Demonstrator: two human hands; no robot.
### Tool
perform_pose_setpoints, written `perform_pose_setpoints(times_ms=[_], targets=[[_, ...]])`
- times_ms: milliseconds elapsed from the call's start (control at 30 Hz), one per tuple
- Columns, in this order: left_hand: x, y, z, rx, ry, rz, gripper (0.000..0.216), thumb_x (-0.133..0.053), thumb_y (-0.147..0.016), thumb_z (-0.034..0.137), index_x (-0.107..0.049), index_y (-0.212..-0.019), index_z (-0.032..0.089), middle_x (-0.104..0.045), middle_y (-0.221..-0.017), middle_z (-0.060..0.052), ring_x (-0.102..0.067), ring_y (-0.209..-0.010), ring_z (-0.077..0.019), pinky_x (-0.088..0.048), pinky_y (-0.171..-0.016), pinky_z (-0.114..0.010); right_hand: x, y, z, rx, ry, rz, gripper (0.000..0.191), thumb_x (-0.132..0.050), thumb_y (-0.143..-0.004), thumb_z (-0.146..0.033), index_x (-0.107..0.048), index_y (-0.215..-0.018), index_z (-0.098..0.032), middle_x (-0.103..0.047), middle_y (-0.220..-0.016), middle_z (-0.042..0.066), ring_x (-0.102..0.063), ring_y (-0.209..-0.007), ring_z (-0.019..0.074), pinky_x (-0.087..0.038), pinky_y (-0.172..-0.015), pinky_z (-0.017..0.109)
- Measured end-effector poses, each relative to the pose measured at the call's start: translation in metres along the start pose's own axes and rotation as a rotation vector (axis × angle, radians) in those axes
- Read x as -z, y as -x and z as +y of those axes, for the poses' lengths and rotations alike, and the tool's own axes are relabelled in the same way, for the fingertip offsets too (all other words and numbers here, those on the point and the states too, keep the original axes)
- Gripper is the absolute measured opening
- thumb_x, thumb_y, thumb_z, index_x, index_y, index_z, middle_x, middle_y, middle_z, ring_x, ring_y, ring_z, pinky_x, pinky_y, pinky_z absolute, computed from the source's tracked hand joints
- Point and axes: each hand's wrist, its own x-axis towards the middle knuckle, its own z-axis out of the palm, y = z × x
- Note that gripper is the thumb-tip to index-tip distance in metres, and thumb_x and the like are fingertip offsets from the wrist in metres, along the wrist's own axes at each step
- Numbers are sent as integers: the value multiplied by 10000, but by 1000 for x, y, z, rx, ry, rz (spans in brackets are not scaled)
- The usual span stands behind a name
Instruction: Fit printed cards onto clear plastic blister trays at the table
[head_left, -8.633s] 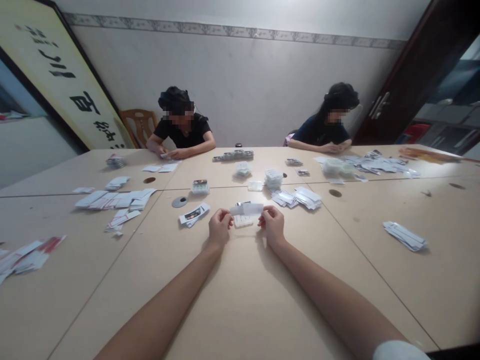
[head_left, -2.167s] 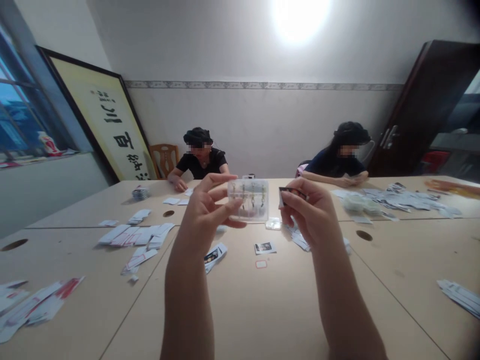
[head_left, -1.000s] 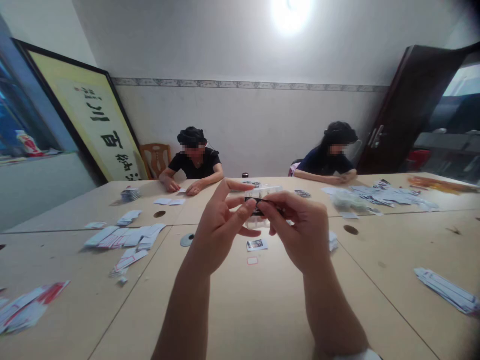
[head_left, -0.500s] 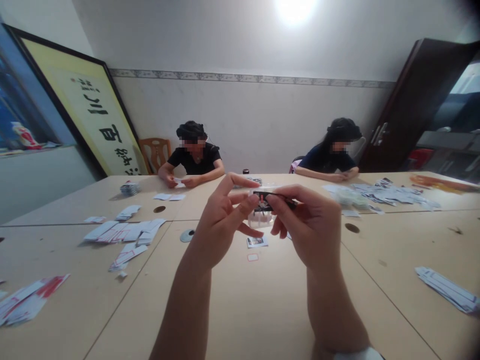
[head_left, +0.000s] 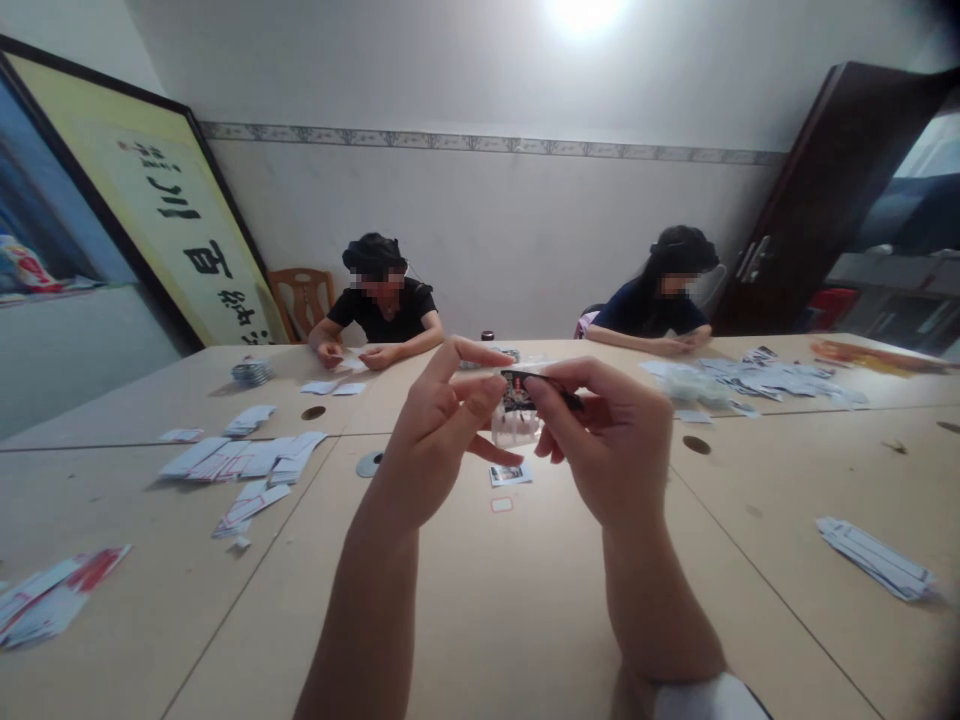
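Holding one black printed card (head_left: pixel 516 390) against the near side of one clear plastic box (head_left: pixel 514 430), between left hand (head_left: pixel 448 425) and right hand (head_left: pixel 619 435), with long axis left to right, overlapped further by the right. Pinching the card's right part with right thumb and finger; cradling the box in half-curled left fingers. Counting one picture card (head_left: pixel 511 474) and one red-bordered sticker (head_left: pixel 502 505) on the table (head_left: pixel 510 600) below the hands.

office-like room | joined tables (head_left: pixel 499 600) with cable holes (head_left: pixel 697 445) | framed calligraphy (head_left: pixel 154 205)

Glaring light (head_left: pixel 585 12) above, edges stretched
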Motion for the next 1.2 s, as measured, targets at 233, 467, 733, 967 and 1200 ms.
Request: perform_pose_setpoints(times_ms=[233,467,733,967,1200], targets=[[-1,-1,-1,-15,30,-16,185,-647,-967,350,-549,-1055,221,-696,-843,29,-735,-701,-144,-674,-536,-276,-1,0,1,15,35,20,90,-704,-852,-160,-682,-772,-195,-606,-586,-60,-568,-436,78,-454,-405,200],[-1,-1,-2,-10,-4,5,227,-662,-950,379,-545,-1048,212,-663,-773,29,-718,-647,-144,-663,-517,-269,-2,-1,2,26,36,30,97,-697,-849,-174,-668,-760,-198,-578,-609,-56,-545,-467,76,-444,-420,200],[-4,-2,1,10,-16,16,223,-646,-955,400,-543,-1041,222,-636,-721,45,-691,-599,-126,-660,-520,-280,-5,0,4,50,65,73,128,-701,-842,-214,-648,-725,-212,-592,-575,-49,-538,-464,93,-455,-433,224],[-2,-1,3,-20,-36,-8,257,-682,-930,396,-540,-1046,215,-670,-798,13,-698,-635,-140,-661,-517,-277,-4,1,2,56,75,42,118,-698,-852,-204,-660,-740,-202,-620,-615,-35,-546,-467,90,-456,-443,228],[-2,-1,2,-18,-38,-1,240,-672,-940,384,-541,-1046,214,-663,-784,16,-694,-632,-138,-663,-511,-282,-4,1,2,48,85,48,120,-697,-850,-211,-660,-737,-199,-607,-594,-38,-542,-460,89,-450,-438,221]])
